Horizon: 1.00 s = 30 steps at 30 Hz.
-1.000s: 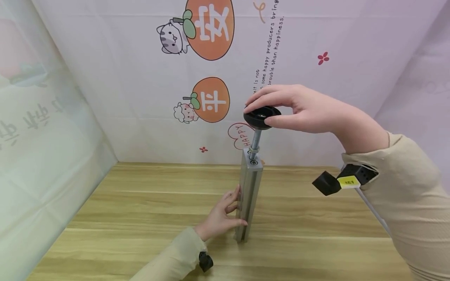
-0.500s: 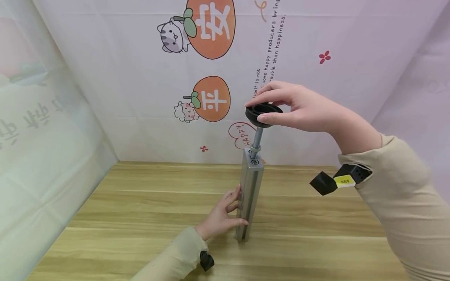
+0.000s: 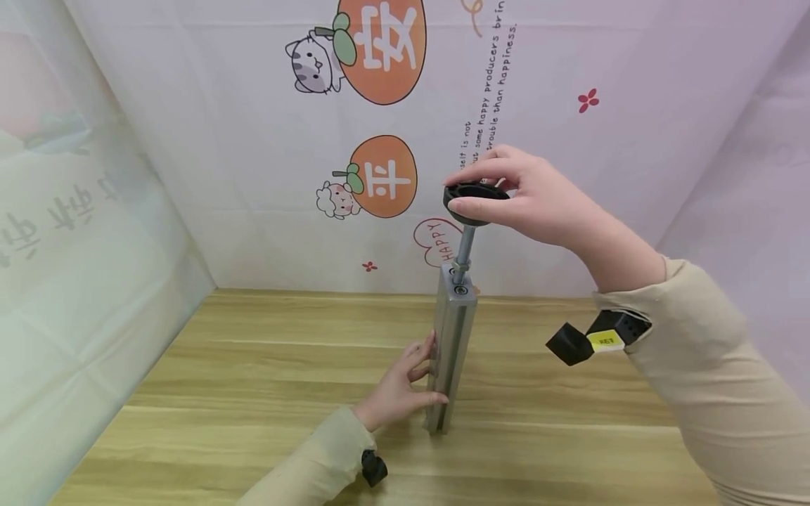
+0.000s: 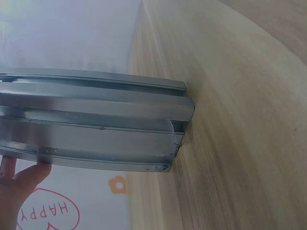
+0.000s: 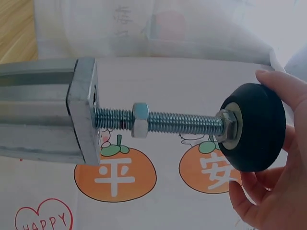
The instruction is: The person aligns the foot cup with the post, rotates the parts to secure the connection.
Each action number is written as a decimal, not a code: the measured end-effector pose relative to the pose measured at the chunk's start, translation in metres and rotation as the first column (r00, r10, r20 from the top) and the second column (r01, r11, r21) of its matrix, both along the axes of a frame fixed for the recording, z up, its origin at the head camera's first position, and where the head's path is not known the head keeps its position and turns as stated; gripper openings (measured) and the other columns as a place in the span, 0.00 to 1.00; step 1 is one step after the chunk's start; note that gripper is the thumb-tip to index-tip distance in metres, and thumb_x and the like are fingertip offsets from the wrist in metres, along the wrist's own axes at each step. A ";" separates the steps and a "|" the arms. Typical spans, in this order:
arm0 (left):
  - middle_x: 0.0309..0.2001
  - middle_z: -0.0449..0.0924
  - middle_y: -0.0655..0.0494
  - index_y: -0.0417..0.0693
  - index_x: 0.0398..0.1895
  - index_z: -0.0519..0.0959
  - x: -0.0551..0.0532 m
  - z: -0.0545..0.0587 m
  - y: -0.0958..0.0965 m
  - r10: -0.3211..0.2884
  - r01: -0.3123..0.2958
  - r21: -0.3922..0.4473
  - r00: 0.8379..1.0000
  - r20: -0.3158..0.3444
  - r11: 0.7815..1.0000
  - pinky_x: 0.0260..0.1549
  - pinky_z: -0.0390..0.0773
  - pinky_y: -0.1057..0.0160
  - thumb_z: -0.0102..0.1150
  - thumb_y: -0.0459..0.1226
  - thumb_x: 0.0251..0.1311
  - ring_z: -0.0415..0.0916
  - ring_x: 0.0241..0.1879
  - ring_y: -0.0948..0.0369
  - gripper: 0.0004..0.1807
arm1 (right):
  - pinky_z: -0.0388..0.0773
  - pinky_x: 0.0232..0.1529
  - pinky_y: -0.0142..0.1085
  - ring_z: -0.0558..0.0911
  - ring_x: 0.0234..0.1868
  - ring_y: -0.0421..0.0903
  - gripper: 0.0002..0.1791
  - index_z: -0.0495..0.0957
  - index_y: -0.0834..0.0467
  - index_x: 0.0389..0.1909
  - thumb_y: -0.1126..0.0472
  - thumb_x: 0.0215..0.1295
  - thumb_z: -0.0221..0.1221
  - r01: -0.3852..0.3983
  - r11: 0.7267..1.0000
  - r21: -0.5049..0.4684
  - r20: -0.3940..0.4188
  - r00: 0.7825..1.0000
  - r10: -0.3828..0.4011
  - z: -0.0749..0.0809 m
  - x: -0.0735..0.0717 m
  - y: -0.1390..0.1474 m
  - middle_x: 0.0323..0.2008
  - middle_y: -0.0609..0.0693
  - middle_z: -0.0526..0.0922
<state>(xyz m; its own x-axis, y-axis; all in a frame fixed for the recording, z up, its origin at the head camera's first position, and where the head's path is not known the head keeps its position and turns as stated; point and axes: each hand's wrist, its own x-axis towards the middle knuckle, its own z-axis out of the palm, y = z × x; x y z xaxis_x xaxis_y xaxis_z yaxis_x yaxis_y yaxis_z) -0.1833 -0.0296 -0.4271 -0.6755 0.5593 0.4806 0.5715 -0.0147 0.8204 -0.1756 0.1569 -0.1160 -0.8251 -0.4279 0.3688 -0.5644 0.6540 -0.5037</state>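
An aluminium profile (image 3: 453, 337) stands upright on the wooden table. My left hand (image 3: 400, 388) holds its lower part, thumb on the near side and fingers on the left. Its lower end (image 4: 158, 143) meets the wood in the left wrist view. From the end plate (image 5: 81, 110) a threaded rod (image 5: 184, 123) rises, carrying a hex nut (image 5: 140, 120) partway along with bare thread on both sides. A black levelling foot (image 5: 259, 127) tops the rod. My right hand (image 3: 534, 200) grips this foot by its rim, thumb in front and fingers behind.
Behind the table (image 3: 285, 365) hangs a white printed cloth (image 3: 266, 154) with orange fruit drawings. Pale cloth also closes off the left and right sides. Small black cameras are strapped at both sleeves.
My right thumb has swung left along the near rim of the foot, and the right wrist has come left and slightly down. My left hand keeps its hold on the profile.
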 end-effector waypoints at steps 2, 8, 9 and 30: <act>0.65 0.57 0.41 0.56 0.75 0.40 -0.001 0.000 0.000 0.003 -0.003 0.009 1.000 -0.011 1.000 0.59 0.70 0.53 0.67 0.27 0.48 0.61 0.63 0.55 0.57 | 0.67 0.42 0.40 0.71 0.42 0.48 0.17 0.81 0.48 0.50 0.50 0.61 0.62 0.036 0.999 -0.012 -0.002 0.999 -0.036 0.000 0.001 -0.003 0.42 0.50 0.71; 0.64 0.57 0.40 0.55 0.75 0.41 -0.002 -0.001 0.001 0.007 -0.006 0.019 1.000 -0.025 1.000 0.59 0.71 0.53 0.67 0.26 0.48 0.61 0.63 0.56 0.57 | 0.68 0.38 0.40 0.71 0.40 0.49 0.16 0.82 0.48 0.47 0.48 0.59 0.63 0.125 0.991 -0.037 -0.012 0.992 -0.126 -0.004 0.004 -0.011 0.40 0.51 0.69; 0.64 0.58 0.40 0.56 0.75 0.40 -0.002 -0.001 0.001 0.006 -0.005 0.018 1.000 -0.023 1.000 0.59 0.71 0.53 0.67 0.26 0.48 0.61 0.63 0.56 0.57 | 0.68 0.38 0.40 0.70 0.41 0.49 0.17 0.82 0.48 0.47 0.48 0.59 0.63 0.135 0.990 -0.040 -0.011 0.991 -0.136 -0.004 0.005 -0.012 0.41 0.51 0.69; 0.66 0.56 0.42 0.54 0.75 0.41 -0.003 -0.003 0.001 -0.015 0.015 0.024 1.000 0.022 1.000 0.60 0.69 0.54 0.68 0.27 0.47 0.59 0.65 0.53 0.57 | 0.66 0.32 0.39 0.67 0.36 0.47 0.17 0.84 0.50 0.43 0.46 0.56 0.64 0.222 0.974 -0.032 -0.207 0.952 -0.224 -0.012 0.012 -0.018 0.34 0.51 0.65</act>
<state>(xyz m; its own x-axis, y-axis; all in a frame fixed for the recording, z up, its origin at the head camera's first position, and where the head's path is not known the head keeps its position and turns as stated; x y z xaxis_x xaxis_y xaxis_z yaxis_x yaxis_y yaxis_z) -0.1861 -0.0291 -0.4306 -0.6777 0.5583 0.4785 0.5526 -0.0426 0.8324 -0.1637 0.1385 -0.1281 -0.8039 -0.2378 0.5451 -0.4973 0.7715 -0.3968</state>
